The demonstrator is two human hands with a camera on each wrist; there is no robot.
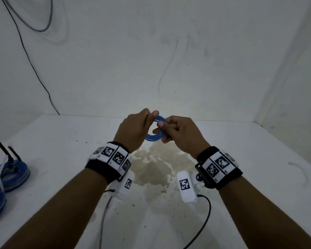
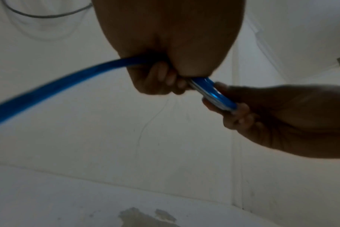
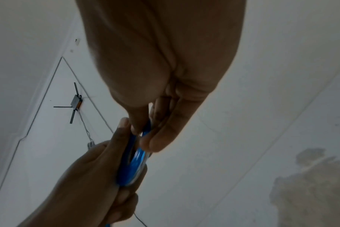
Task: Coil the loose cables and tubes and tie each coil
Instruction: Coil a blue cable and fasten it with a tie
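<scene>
Item: small coil of glossy blue plastic tube, several turns, held in the air above the white worktop, between both hands.

Left hand: fingers curled round the coil's left side, thumb laid over its top. In the left wrist view a loose length of the same blue tube runs out of this fist toward the lower left edge of the picture.

Right hand: thumb and fingers pinch the coil's right side; the fingertips close on the rim in the right wrist view.

Wrists: each carries a black strap with white blocks printed in black square patterns, left and right, with dark cords trailing down toward the near edge.

Worktop: a brownish, patchy stain lies directly below the hands.

Far left of worktop: a stack of finished blue tube coils bound with pale ties, with black rod-like parts standing just behind them; what they belong to cannot be told.

Right of worktop: a short pale curved strip, lying well apart from the hands.

Back wall: white, scuffed, with a thin black cable hanging down it on the left.
</scene>
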